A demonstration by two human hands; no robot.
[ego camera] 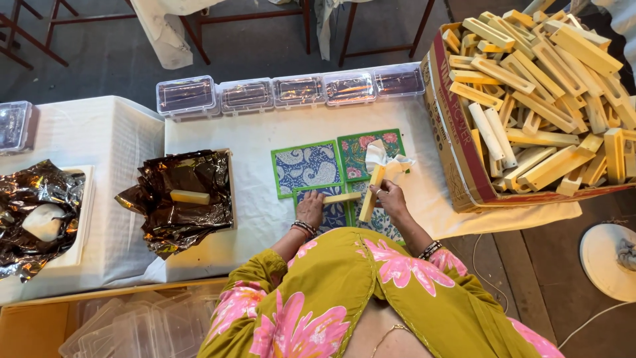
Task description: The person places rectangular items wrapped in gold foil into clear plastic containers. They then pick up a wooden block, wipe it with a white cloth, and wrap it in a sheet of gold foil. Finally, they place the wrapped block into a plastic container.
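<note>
Wooden strip upright in the right hand, gripped; left hand presses another strip flat, hiding the patterned tiles beneath, fingers hard to read.

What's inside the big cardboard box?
The cardboard box is heaped with pale yellow wooden pieces, many with long slots cut through. They pile above the rim, so the bottom of the box and anything under the pile are hidden.

White-covered table, grey concrete floor, red metal-framed stools behind
</note>
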